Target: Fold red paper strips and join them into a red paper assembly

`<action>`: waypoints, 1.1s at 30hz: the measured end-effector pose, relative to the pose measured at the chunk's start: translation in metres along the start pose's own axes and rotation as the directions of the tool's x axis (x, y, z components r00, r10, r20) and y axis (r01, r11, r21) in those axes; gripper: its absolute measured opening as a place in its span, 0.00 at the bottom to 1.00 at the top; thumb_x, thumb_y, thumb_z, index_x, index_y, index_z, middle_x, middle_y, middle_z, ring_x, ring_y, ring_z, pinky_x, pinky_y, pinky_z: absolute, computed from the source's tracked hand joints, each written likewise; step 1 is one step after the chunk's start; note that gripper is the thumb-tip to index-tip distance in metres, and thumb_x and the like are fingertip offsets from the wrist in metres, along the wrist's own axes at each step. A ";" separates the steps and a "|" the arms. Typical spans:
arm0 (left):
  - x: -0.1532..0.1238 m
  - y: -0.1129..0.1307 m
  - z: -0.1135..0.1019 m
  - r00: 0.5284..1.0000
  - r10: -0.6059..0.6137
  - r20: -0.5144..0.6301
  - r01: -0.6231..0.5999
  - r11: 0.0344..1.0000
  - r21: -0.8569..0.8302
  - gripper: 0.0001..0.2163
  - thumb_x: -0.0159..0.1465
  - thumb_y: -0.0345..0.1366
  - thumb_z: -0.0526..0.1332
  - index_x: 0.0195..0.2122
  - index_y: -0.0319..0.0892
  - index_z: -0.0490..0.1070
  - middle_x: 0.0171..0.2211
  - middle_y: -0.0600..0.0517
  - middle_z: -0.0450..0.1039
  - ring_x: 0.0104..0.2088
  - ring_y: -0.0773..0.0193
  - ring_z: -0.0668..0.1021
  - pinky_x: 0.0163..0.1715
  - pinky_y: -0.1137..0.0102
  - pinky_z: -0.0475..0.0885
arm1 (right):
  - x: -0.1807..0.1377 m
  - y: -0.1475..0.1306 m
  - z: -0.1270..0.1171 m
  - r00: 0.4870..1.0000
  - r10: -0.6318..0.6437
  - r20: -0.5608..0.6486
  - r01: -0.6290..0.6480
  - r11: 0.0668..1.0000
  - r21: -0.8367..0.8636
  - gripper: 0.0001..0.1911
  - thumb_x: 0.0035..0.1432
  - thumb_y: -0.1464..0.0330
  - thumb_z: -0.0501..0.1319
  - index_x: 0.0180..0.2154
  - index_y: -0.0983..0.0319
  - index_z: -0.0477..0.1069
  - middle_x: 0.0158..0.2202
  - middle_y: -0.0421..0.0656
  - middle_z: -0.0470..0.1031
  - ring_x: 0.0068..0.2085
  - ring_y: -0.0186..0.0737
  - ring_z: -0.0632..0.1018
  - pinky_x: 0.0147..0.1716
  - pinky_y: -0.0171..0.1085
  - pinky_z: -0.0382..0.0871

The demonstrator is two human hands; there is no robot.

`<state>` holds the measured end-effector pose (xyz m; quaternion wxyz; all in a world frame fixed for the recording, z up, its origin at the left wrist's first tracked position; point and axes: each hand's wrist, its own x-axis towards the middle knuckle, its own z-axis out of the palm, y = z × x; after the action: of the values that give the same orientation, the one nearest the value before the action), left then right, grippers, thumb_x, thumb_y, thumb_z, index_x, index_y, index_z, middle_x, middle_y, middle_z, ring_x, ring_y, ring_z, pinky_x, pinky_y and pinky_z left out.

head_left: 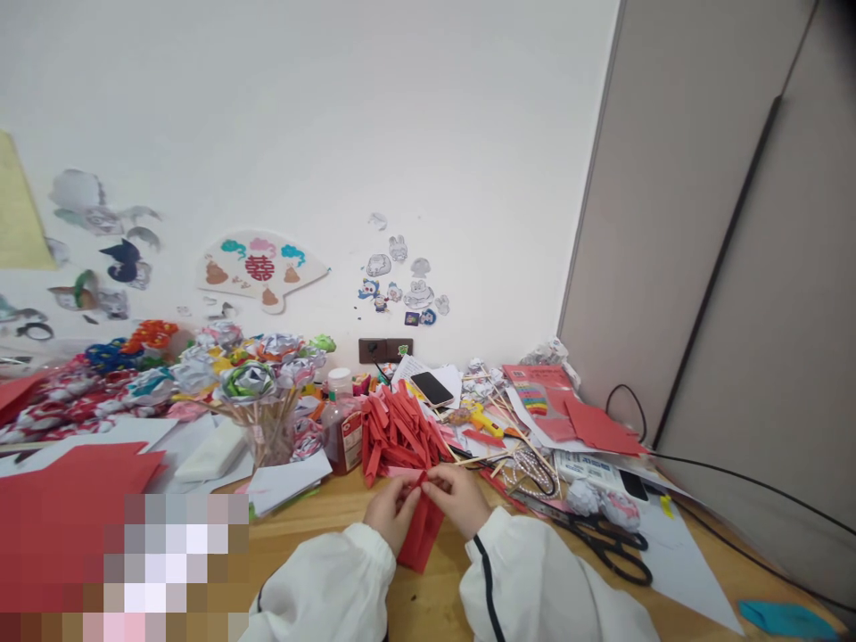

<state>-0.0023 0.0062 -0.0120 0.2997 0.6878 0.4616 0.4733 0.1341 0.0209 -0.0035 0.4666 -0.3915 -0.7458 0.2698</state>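
Note:
A strip of red paper (421,533) hangs between my hands over the wooden table, its lower end toward me. My left hand (393,506) pinches its top edge from the left. From the right, my right hand (460,497) pinches the same edge, the fingertips of both hands nearly meeting. Just beyond my hands lies a heap of folded red paper strips (405,432). White sleeves with dark stripes cover both wrists.
Black-handled scissors (612,544) lie at the right. A bottle (344,432), paper flowers in a holder (273,432), a phone (432,389) and a yellow glue gun (485,419) stand or lie behind. Red sheets (73,481) cover the left. Black cables (755,490) run along the right.

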 end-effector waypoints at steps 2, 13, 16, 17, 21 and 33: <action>0.001 0.002 -0.002 1.000 0.001 0.007 0.000 1.000 -0.011 0.10 0.53 0.37 0.50 0.31 0.38 0.65 0.28 0.48 0.70 0.31 0.63 0.72 0.32 0.70 0.66 | -0.002 -0.006 -0.001 0.999 -0.046 0.005 0.047 0.995 -0.083 0.07 0.46 0.68 0.54 0.29 0.62 0.69 0.24 0.40 0.65 0.27 0.33 0.66 0.26 0.31 0.59; 0.000 0.009 -0.005 0.999 -0.005 -0.049 0.007 0.999 0.042 0.12 0.50 0.40 0.53 0.30 0.38 0.69 0.25 0.50 0.72 0.28 0.63 0.72 0.29 0.71 0.66 | -0.001 -0.001 0.002 0.949 0.238 0.206 -0.315 0.727 0.611 0.19 0.50 0.58 0.49 0.34 0.64 0.68 0.16 0.37 0.60 0.18 0.28 0.61 0.18 0.29 0.54; -0.001 0.012 -0.006 0.999 0.001 -0.033 0.000 1.000 0.029 0.13 0.51 0.40 0.52 0.31 0.37 0.68 0.25 0.50 0.72 0.27 0.63 0.72 0.30 0.71 0.66 | -0.002 0.001 0.003 0.916 0.264 0.303 -0.400 0.526 0.751 0.14 0.47 0.60 0.54 0.33 0.64 0.67 0.16 0.35 0.58 0.17 0.25 0.59 0.18 0.28 0.55; -0.001 0.012 -0.006 0.999 0.007 -0.033 -0.006 0.999 0.033 0.13 0.52 0.40 0.52 0.31 0.37 0.68 0.25 0.49 0.72 0.28 0.63 0.72 0.30 0.71 0.66 | -0.002 0.000 0.004 0.909 0.267 0.319 -0.413 0.494 0.765 0.13 0.46 0.61 0.56 0.32 0.63 0.67 0.16 0.35 0.58 0.17 0.25 0.59 0.18 0.28 0.56; -0.001 0.010 -0.007 0.999 0.039 -0.030 -0.037 0.997 0.072 0.13 0.52 0.39 0.51 0.32 0.38 0.68 0.27 0.49 0.72 0.29 0.63 0.72 0.31 0.71 0.65 | -0.002 0.002 0.005 0.908 0.261 0.328 -0.418 0.500 0.759 0.11 0.44 0.62 0.57 0.28 0.64 0.66 0.15 0.34 0.58 0.16 0.25 0.60 0.19 0.28 0.57; -0.002 0.014 -0.006 0.998 0.063 0.000 -0.062 0.979 0.195 0.13 0.56 0.39 0.45 0.26 0.39 0.66 0.23 0.50 0.69 0.27 0.64 0.71 0.29 0.72 0.64 | 0.002 0.009 -0.001 0.940 0.273 0.206 -0.339 0.817 0.467 0.15 0.37 0.61 0.61 0.26 0.65 0.66 0.19 0.36 0.64 0.19 0.27 0.65 0.19 0.29 0.58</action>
<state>-0.0034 -0.0016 0.0019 0.2142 0.7265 0.4849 0.4372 0.1376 0.0278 -0.0086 0.4522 -0.3551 -0.6073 0.5483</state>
